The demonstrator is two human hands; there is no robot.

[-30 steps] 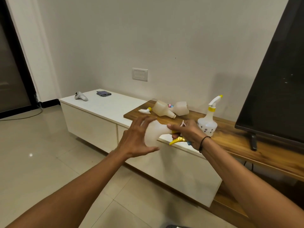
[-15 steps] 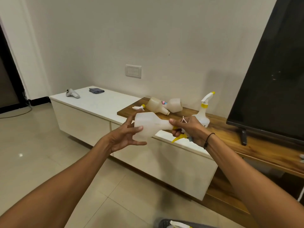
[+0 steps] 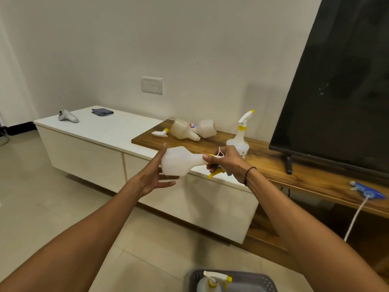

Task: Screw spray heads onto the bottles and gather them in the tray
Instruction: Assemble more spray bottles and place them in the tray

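I hold a white translucent bottle [image 3: 179, 162] sideways in the air before me. My left hand [image 3: 156, 175] touches its base with straight fingers. My right hand [image 3: 226, 163] grips the yellow spray head [image 3: 215, 173] at the bottle's neck. On the wooden shelf [image 3: 273, 165] lie two headless bottles [image 3: 184, 131] [image 3: 206, 128], a loose white and yellow spray head [image 3: 161, 133], and an upright bottle with a yellow head [image 3: 240, 138]. A blue spray head [image 3: 367, 192] with its tube lies at the right. The grey tray [image 3: 261, 280] below holds a finished bottle [image 3: 212, 281].
A white cabinet [image 3: 94, 131] carries a grey controller [image 3: 67, 116] and a folded dark cloth [image 3: 102, 111]. A large black television [image 3: 336, 91] stands on the shelf at the right. The floor is pale tile.
The view has tilted down, bringing the tray and the blue spray head into sight. My left hand has shifted from around the bottle's body to its base, fingers straight.
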